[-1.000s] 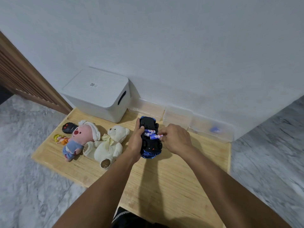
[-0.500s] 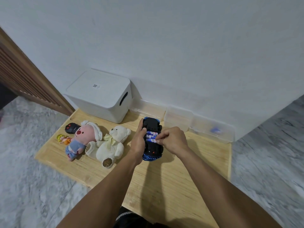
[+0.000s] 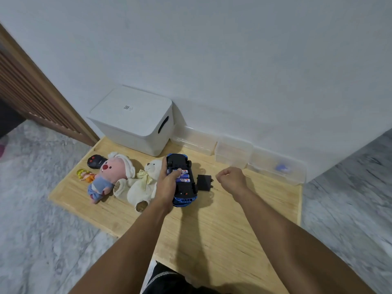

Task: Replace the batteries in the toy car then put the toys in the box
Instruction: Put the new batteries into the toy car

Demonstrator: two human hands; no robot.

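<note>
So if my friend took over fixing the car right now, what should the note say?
Left hand grips the upturned blue toy car; three blue batteries sit in its open bay.
Right hand is curled, holding nothing.
Black battery cover lies on the wooden board beside the car.
Left to do: refit the cover, then put car, pink plush, white teddy bear, small doll and black remote into the lidded white plastic box.

blue toy car (image 3: 184, 187), white box (image 3: 135, 119), pink plush (image 3: 112, 172).
</note>
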